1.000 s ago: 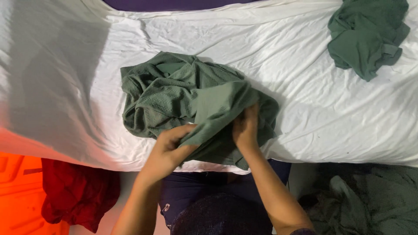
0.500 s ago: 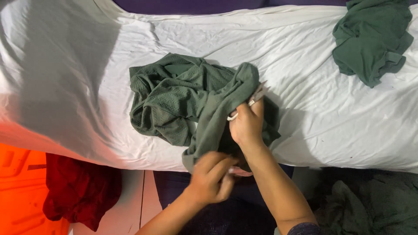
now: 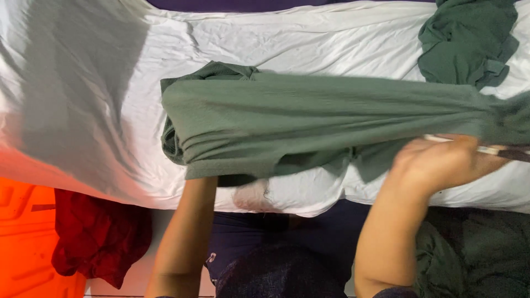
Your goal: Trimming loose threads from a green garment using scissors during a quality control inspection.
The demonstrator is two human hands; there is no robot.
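Note:
A grey-green garment (image 3: 309, 118) is stretched out wide across the white-sheeted bed (image 3: 99, 99), lifted in front of me. My left hand is hidden behind the garment's lower left edge; only its forearm (image 3: 185, 232) shows, rising under the cloth. My right hand (image 3: 436, 163) grips the garment's right end near the bed's front edge, fingers curled around the fabric. The cloth hangs taut between both hands.
A second dark green garment (image 3: 464, 41) lies crumpled at the bed's far right corner. A dark red cloth (image 3: 99, 234) hangs beside an orange container (image 3: 22, 243) at lower left. More dark green fabric (image 3: 475, 259) is piled at lower right.
The garment was a crumpled heap on the bed. My hands have pulled apart, left going left and right going right, spreading it into a wide stretched band.

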